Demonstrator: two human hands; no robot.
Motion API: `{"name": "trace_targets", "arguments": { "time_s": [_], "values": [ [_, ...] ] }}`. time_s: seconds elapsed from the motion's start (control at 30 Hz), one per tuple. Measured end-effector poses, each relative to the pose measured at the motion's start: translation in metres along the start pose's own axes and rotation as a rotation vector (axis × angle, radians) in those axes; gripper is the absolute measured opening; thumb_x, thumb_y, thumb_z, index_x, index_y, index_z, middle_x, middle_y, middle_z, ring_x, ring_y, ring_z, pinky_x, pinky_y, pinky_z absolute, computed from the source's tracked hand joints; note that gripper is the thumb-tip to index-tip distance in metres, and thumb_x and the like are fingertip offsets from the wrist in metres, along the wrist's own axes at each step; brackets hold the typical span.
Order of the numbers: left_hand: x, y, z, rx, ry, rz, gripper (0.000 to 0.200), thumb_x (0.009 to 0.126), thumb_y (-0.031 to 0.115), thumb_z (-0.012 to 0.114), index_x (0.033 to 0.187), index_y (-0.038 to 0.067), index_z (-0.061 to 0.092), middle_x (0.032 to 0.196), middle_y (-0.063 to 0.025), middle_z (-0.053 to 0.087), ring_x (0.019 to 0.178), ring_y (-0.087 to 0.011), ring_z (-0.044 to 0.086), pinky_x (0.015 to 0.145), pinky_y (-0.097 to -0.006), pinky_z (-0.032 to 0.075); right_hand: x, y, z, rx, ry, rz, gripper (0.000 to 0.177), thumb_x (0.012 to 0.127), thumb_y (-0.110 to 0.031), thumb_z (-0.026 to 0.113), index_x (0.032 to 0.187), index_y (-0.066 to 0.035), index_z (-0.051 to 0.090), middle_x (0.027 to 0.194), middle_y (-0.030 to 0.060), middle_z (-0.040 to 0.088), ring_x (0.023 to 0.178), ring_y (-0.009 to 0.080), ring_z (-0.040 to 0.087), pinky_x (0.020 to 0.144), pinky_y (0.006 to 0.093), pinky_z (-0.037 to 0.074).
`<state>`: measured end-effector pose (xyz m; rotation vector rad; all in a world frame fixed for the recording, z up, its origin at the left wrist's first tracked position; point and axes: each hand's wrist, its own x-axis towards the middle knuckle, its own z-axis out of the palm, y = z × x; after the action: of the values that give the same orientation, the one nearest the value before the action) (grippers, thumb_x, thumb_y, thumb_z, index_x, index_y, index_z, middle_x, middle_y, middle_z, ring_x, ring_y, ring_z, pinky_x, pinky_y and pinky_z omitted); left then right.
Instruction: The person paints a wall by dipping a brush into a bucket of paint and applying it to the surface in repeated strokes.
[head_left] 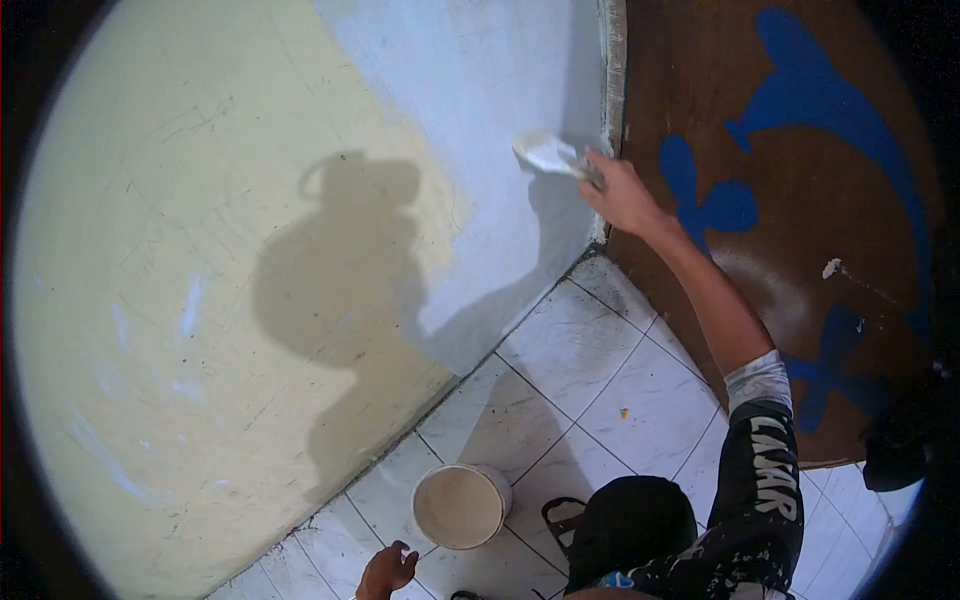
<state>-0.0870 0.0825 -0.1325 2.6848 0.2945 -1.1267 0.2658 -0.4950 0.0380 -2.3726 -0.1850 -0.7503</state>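
My right hand point(618, 192) is closed around the handle of a paintbrush point(550, 155). The white-coated bristles point left, against the freshly whitened part of the wall point(500, 220). My left hand point(388, 570) hangs low near the bottom edge, its fingers loosely curled and apart, with nothing visible in them. Just up and right of it, apart from the fingers, a round bucket point(460, 507) stands on the floor, pale off-white inside. How much paint it contains is not clear.
Pale yellow wall point(210, 330) with white streaks fills the left. A brown panel point(690, 60) with blue painted shapes borders the white patch on the right. White tiles point(565, 345) cover the floor. My knee point(635, 520) and sandalled foot point(565, 525) are beside the bucket.
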Motion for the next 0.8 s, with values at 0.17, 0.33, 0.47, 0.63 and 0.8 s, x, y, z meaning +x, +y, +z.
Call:
{"name": "trace_targets", "arguments": {
  "time_s": [0.17,0.33,0.47,0.63,0.8],
  "values": [
    [-0.041,0.018,-0.013,-0.030,0.134,0.122,0.047,0.096,0.040,0.059,0.125,0.004,0.061,0.107,-0.0226,0.071,0.102,-0.0382,0.068,0.090,-0.0459,0.053,-0.048,0.000,0.023,-0.130,-0.350,0.071,0.043,0.087,-0.013,0.066,0.125,0.006,0.059,0.099,0.0300,0.068,0.091,0.0398,0.069,0.084,0.0430,0.053],
    [-0.068,0.028,-0.020,-0.019,0.194,0.209,0.042,0.096,0.037,0.060,0.122,0.003,0.061,0.107,-0.0231,0.070,0.100,-0.0399,0.067,0.087,-0.0479,0.053,-0.052,-0.057,0.051,-0.029,-0.358,-0.126,0.037,0.085,-0.012,0.068,0.117,0.004,0.061,0.095,0.0287,0.068,0.094,0.0415,0.068,0.083,0.0442,0.052],
    [-0.073,0.013,-0.008,-0.044,0.228,0.245,0.039,0.095,0.034,0.061,0.119,0.004,0.062,0.102,-0.0233,0.070,0.098,-0.0416,0.067,0.086,-0.0502,0.053,-0.001,-0.119,0.025,-0.084,-0.169,-0.051,0.034,0.086,-0.016,0.070,0.115,0.002,0.065,0.084,0.0240,0.067,0.076,0.0322,0.067,0.072,0.0430,0.052],
    [-0.078,-0.001,-0.007,0.010,0.207,0.178,0.039,0.095,0.034,0.061,0.120,0.004,0.063,0.104,-0.0233,0.069,0.099,-0.0412,0.066,0.087,-0.0501,0.052,0.038,-0.186,-0.051,-0.126,0.192,-0.235,0.041,0.088,-0.022,0.072,0.121,0.001,0.064,0.075,0.0214,0.064,0.070,0.0228,0.065,0.062,0.0406,0.051],
    [-0.088,-0.001,-0.011,-0.044,0.255,0.214,0.039,0.094,0.033,0.062,0.119,0.002,0.063,0.103,-0.0239,0.069,0.098,-0.0412,0.066,0.087,-0.0503,0.052,0.037,-0.235,-0.068,0.117,0.272,-0.161,0.023,0.090,-0.013,0.066,0.106,0.004,0.064,0.075,0.0172,0.065,0.068,0.0198,0.060,0.063,0.0375,0.049]
  ]
}}
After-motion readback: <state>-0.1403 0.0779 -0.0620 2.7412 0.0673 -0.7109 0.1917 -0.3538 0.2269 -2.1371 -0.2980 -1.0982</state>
